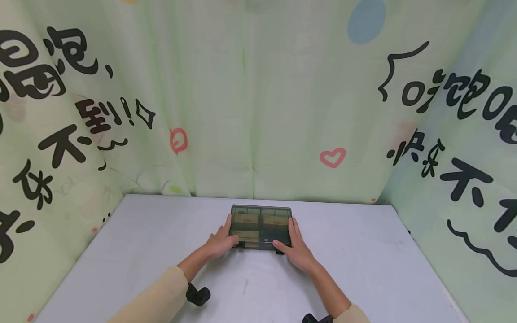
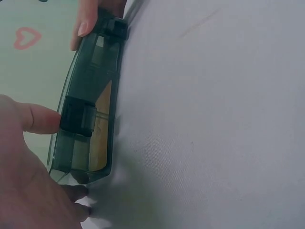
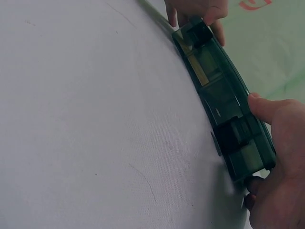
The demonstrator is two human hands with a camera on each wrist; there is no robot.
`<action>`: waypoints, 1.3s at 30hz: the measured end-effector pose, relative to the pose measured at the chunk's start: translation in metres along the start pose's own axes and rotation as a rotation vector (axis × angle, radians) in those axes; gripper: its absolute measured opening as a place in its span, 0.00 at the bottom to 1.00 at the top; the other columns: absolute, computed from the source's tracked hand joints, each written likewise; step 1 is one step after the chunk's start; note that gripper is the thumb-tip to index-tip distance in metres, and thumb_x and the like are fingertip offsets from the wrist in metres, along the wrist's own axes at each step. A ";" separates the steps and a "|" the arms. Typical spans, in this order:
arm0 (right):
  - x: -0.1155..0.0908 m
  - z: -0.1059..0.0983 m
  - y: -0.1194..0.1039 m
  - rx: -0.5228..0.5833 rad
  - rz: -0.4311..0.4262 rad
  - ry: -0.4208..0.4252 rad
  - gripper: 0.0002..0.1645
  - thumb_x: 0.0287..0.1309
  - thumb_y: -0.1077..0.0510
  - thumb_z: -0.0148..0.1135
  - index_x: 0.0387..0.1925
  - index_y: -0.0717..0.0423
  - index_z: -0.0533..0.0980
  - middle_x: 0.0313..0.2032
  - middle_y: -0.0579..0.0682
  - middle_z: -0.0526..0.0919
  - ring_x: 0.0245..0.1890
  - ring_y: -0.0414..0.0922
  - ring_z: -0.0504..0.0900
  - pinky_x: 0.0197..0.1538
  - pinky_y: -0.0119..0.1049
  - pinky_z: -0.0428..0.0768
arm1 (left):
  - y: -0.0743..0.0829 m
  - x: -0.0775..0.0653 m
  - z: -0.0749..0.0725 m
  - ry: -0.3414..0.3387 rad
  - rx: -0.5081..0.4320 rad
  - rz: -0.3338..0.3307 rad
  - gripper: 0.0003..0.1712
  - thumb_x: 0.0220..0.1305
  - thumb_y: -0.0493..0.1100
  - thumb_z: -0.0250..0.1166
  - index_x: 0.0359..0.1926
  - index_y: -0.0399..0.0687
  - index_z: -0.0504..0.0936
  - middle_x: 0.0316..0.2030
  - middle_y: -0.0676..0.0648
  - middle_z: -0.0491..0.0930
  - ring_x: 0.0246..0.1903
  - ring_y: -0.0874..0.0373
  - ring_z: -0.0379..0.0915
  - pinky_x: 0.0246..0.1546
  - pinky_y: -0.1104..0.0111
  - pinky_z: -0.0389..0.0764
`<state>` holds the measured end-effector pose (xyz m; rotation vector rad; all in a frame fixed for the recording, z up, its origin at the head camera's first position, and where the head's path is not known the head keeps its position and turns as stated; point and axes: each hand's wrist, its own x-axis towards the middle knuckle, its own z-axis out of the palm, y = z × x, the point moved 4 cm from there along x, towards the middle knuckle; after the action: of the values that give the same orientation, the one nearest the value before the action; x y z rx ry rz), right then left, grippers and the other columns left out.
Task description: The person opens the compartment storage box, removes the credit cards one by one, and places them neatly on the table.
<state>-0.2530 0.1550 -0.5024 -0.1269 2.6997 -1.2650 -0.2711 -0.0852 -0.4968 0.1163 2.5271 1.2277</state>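
A translucent dark green plastic organizer box (image 1: 260, 224) lies at the far middle of the table, its lid down. Tan pieces show through several of its compartments. My left hand (image 1: 220, 242) holds the left end, fingers along the side. In the left wrist view, its thumb (image 2: 43, 119) touches the top of the left latch (image 2: 78, 117), which lies against the front wall. At the other end my right hand (image 1: 299, 251) grips the box, thumb on the lid's front edge. Beside that thumb, the right latch (image 3: 233, 133) sticks out from the front wall.
The table (image 1: 153, 251) has a white cover. Behind it and on both sides hangs a pale green curtain (image 1: 282, 112) with black lettering and red hearts. Black wrist devices (image 1: 198, 295) sit at both sleeves.
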 end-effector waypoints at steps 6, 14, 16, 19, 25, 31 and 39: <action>0.000 0.000 -0.001 0.003 0.003 0.003 0.57 0.64 0.41 0.57 0.76 0.53 0.32 0.77 0.56 0.30 0.77 0.59 0.36 0.72 0.66 0.47 | 0.002 -0.001 0.000 -0.024 -0.012 -0.021 0.53 0.58 0.45 0.50 0.76 0.48 0.28 0.76 0.35 0.43 0.76 0.40 0.32 0.71 0.38 0.30; 0.000 0.001 -0.003 0.005 -0.002 0.005 0.57 0.64 0.41 0.58 0.76 0.53 0.32 0.77 0.57 0.30 0.77 0.59 0.36 0.72 0.66 0.47 | 0.003 -0.001 0.000 -0.034 -0.039 -0.042 0.54 0.58 0.45 0.51 0.76 0.48 0.27 0.76 0.36 0.40 0.76 0.41 0.31 0.71 0.39 0.28; 0.000 0.001 -0.002 0.008 -0.001 0.004 0.57 0.64 0.41 0.58 0.76 0.53 0.32 0.77 0.57 0.30 0.77 0.59 0.35 0.72 0.65 0.47 | 0.003 0.000 0.000 -0.035 -0.041 -0.046 0.54 0.58 0.45 0.51 0.76 0.48 0.27 0.76 0.37 0.40 0.76 0.41 0.31 0.71 0.39 0.28; 0.000 0.002 -0.002 0.011 0.000 0.004 0.58 0.64 0.41 0.58 0.76 0.54 0.32 0.77 0.57 0.30 0.77 0.59 0.35 0.72 0.66 0.47 | 0.002 0.001 0.000 -0.037 -0.039 -0.050 0.54 0.58 0.45 0.51 0.76 0.49 0.27 0.76 0.37 0.40 0.76 0.41 0.31 0.71 0.40 0.28; -0.001 0.003 0.000 0.011 0.000 0.005 0.58 0.64 0.41 0.58 0.76 0.54 0.32 0.77 0.57 0.30 0.77 0.59 0.35 0.72 0.65 0.46 | 0.001 0.000 0.000 -0.054 -0.066 -0.063 0.54 0.58 0.44 0.51 0.76 0.49 0.27 0.76 0.36 0.41 0.76 0.41 0.29 0.71 0.39 0.26; -0.001 0.003 -0.001 0.018 0.005 0.013 0.57 0.64 0.41 0.58 0.76 0.54 0.33 0.77 0.57 0.30 0.77 0.59 0.36 0.72 0.65 0.47 | 0.002 0.001 -0.001 -0.064 -0.077 -0.063 0.54 0.57 0.43 0.52 0.76 0.50 0.27 0.76 0.36 0.40 0.76 0.40 0.29 0.71 0.39 0.27; 0.000 0.003 -0.001 -0.004 -0.001 0.022 0.58 0.64 0.41 0.58 0.76 0.55 0.33 0.77 0.58 0.30 0.77 0.59 0.36 0.72 0.65 0.48 | 0.003 0.003 -0.003 -0.054 -0.097 -0.082 0.56 0.55 0.42 0.54 0.77 0.52 0.29 0.76 0.34 0.41 0.76 0.40 0.30 0.71 0.38 0.28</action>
<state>-0.2527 0.1526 -0.5036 -0.1150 2.7211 -1.2691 -0.2750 -0.0850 -0.4934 0.0221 2.3964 1.2943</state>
